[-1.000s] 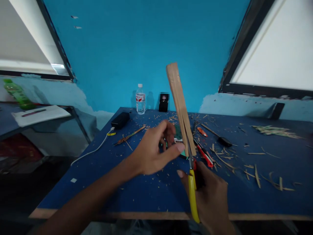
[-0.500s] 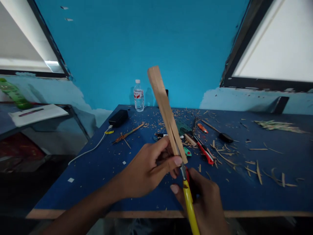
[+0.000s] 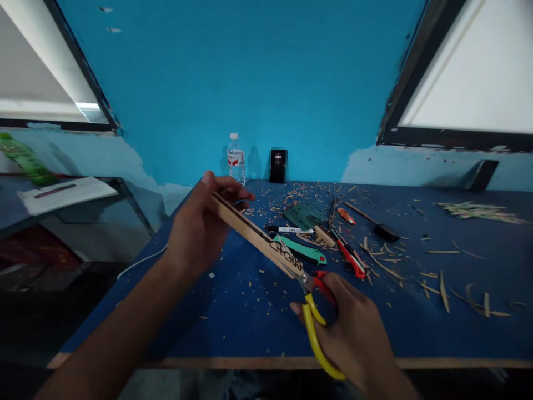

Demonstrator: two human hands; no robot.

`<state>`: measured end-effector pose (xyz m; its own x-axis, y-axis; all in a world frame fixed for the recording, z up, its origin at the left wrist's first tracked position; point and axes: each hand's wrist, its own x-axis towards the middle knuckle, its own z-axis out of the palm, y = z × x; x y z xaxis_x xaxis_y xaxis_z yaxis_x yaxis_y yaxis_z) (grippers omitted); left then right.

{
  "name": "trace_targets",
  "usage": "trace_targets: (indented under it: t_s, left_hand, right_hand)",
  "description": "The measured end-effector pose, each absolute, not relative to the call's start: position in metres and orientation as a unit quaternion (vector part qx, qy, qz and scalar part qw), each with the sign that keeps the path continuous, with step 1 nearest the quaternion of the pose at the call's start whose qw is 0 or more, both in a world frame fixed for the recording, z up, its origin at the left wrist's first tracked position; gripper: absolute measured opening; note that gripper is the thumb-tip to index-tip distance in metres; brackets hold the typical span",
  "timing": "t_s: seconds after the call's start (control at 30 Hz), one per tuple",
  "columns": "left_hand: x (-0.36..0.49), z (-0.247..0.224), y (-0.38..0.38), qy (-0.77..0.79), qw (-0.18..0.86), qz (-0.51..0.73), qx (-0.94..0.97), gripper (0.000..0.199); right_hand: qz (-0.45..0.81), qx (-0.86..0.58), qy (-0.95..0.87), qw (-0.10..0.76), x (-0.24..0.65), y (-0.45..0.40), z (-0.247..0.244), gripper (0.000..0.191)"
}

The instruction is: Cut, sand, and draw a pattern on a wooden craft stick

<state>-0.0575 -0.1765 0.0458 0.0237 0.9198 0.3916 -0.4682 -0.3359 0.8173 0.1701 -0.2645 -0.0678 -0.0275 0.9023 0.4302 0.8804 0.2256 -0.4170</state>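
Observation:
My left hand (image 3: 200, 222) grips the far end of a long, pale wooden strip (image 3: 250, 232), which slants down to the right and has dark curly markings near its lower end. In my right hand (image 3: 353, 328) are scissors (image 3: 310, 303) with yellow and red handles. Their blades are spread apart at the marked end of the strip. Just beyond that end, a green-handled tool (image 3: 302, 250) and a black-and-white marker (image 3: 289, 229) lie on the blue table (image 3: 175, 328).
Wood shavings litter the table. A red cutter (image 3: 348, 255), an orange tool (image 3: 346, 216) and a black-handled tool (image 3: 385, 232) lie right of centre. A water bottle (image 3: 236, 161) and a black phone-like object (image 3: 278, 165) stand by the wall.
The strip has tipped from near upright to a low slant, showing its markings. My left hand has moved up and left to its far end. The scissor blades have opened wider.

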Motion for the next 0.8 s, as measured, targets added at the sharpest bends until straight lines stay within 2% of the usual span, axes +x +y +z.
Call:
trace_targets:
  t_s: [0.13,0.4,0.8]
  left_hand:
    - [-0.052,0.066,-0.185,0.210,0.579,0.683,0.392,0.049]
    - [-0.052,0.066,-0.198,0.221,0.491,0.792,0.287,0.049]
    - [-0.059,0.062,-0.221,0.220,0.392,0.851,0.272,0.043]
  right_hand:
    - [0.029,-0.614,-0.735,0.288,0.164,-0.254,-0.065,0.032]
    - [0.016,-0.623,-0.736,0.266,0.148,-0.251,-0.053,0.034]
    - [0.009,-0.610,-0.751,0.253,0.143,-0.237,-0.039,0.038]
